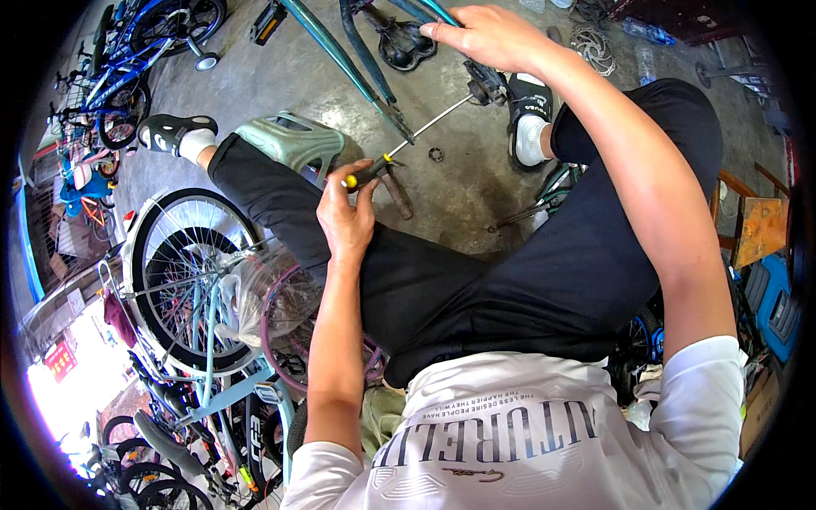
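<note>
My left hand (pixel 347 212) is closed around the black-and-yellow handle of a screwdriver (pixel 433 121). Its long thin shaft passes the end of a teal frame tube and reaches up to a black pedal (pixel 487 83), where the tip is hard to make out. At the top, my right hand (pixel 493 38) grips a tube of the teal bicycle frame (pixel 327 49), thumb stretched along one side; the fingertips are partly hidden. A black saddle (pixel 406 44) shows between the frame tubes. On the floor below lie a small dark ring (pixel 436 155) and a hammer-like tool (pixel 398 197).
A pale green plastic stool (pixel 293 140) stands by my left leg. Bicycles and a large wheel (pixel 191 280) crowd the left side. A brake disc (pixel 593 51) lies at upper right; several tools (pixel 531 206) lie between my legs. A blue case (pixel 773 302) sits far right.
</note>
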`<action>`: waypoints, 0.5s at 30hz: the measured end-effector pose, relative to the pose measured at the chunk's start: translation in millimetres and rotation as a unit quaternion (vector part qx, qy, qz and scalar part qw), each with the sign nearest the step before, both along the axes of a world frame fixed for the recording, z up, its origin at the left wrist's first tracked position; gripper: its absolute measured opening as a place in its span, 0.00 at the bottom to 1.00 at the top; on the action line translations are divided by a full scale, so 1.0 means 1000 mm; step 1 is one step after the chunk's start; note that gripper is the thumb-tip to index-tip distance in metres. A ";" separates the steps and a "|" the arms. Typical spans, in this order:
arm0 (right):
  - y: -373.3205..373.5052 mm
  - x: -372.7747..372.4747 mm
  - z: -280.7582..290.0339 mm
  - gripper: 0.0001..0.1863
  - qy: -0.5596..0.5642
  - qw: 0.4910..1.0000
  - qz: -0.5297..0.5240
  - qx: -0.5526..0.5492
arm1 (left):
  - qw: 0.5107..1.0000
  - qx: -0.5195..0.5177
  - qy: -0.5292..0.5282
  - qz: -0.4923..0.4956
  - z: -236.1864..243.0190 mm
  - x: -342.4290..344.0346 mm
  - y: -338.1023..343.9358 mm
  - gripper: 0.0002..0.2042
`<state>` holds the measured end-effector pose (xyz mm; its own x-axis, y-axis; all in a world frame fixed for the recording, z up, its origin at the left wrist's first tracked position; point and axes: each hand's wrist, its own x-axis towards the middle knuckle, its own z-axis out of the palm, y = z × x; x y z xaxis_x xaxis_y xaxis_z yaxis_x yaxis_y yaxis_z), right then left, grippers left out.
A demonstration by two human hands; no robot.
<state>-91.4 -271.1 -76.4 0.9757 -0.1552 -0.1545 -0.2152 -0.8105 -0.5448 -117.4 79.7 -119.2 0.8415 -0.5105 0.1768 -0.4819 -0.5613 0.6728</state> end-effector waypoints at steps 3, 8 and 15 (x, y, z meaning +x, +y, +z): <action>0.003 -0.002 0.006 0.36 0.000 1.000 -0.011 0.013 | 0.980 0.022 -0.187 -0.062 -0.003 0.003 0.004 0.17; 0.004 -0.006 0.017 0.35 0.033 0.999 -0.015 0.021 | 0.992 0.078 -0.103 -0.005 0.003 -0.002 0.010 0.20; 0.002 -0.005 0.016 0.34 0.022 1.000 0.002 0.007 | 0.817 -0.304 0.475 0.117 -0.007 0.004 0.023 0.32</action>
